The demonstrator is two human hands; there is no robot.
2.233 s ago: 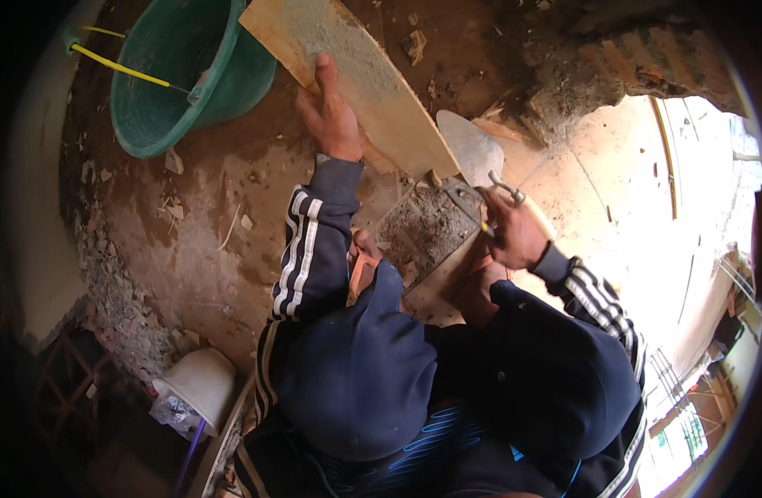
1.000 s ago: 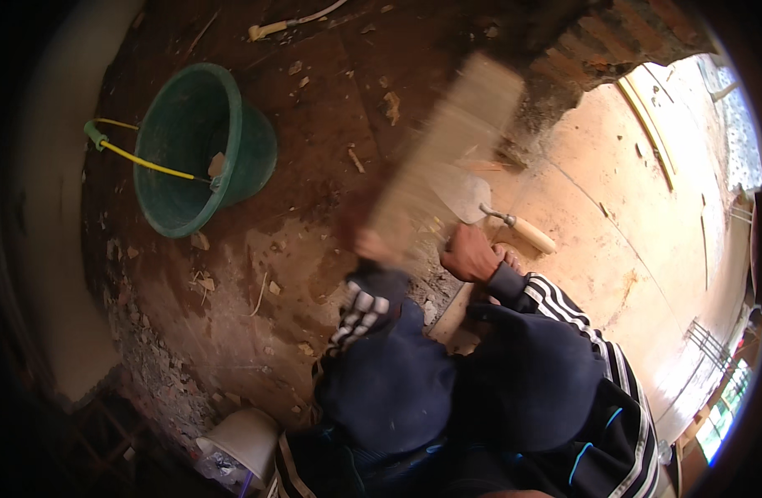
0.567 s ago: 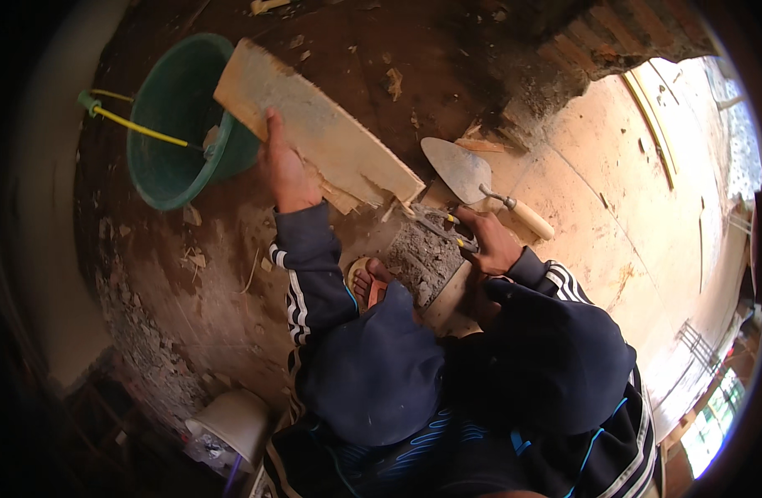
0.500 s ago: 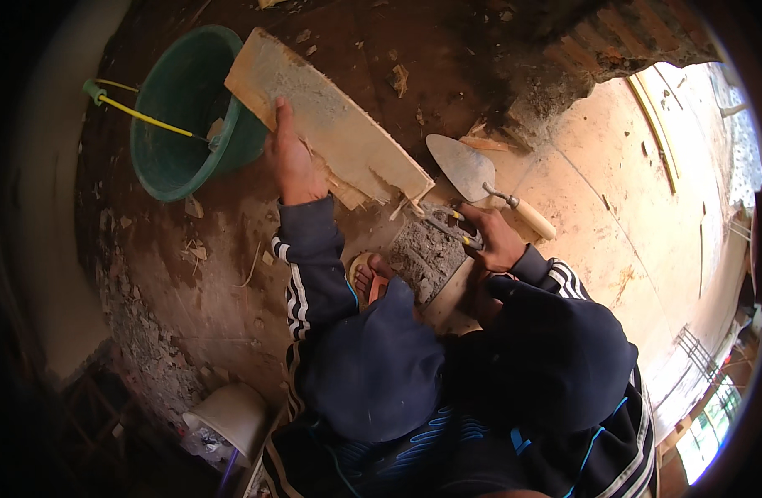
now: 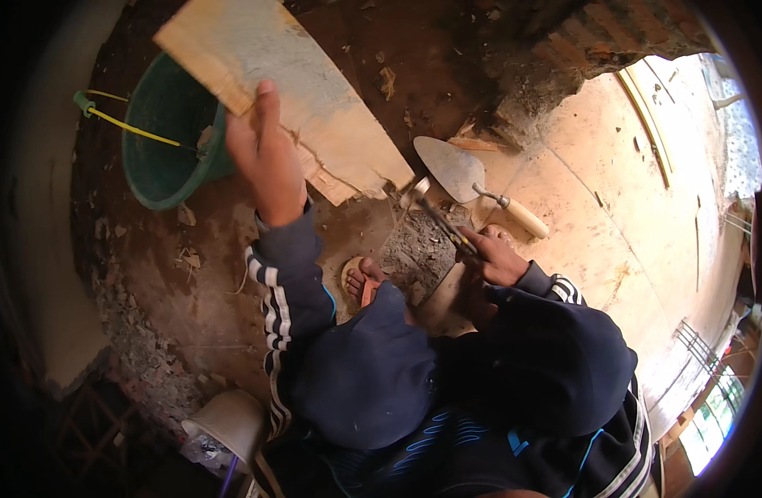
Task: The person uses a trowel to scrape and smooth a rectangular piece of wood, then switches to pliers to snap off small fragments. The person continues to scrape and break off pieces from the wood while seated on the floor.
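My left hand (image 5: 269,162) grips a wooden board (image 5: 306,95) by its near edge, thumb on top and the other fingers hidden beneath. The board is tilted, with a grey mortar-stained face and a splintered edge. My right hand (image 5: 499,259) is closed around the dark, yellow-marked handles of what look like pincers (image 5: 443,222). Their blurred metal head is close to the board's right end; whether it touches cannot be made out. Below lies a patch of grey mortar (image 5: 418,253) on the floor, between my sandaled feet. A trowel (image 5: 455,166) with a wooden handle rests beyond my right hand.
A green bucket (image 5: 140,178) with a yellow handle stands at the left, partly behind the board. Broken brickwork (image 5: 563,79) juts in at the upper right. Near the lower left is a pale bucket (image 5: 231,419). Wood scraps (image 5: 190,259) and debris litter the floor.
My left hand has lifted the board up and to the left, closer to me. In my right hand the pincers have swung, their spread handles now closer together.
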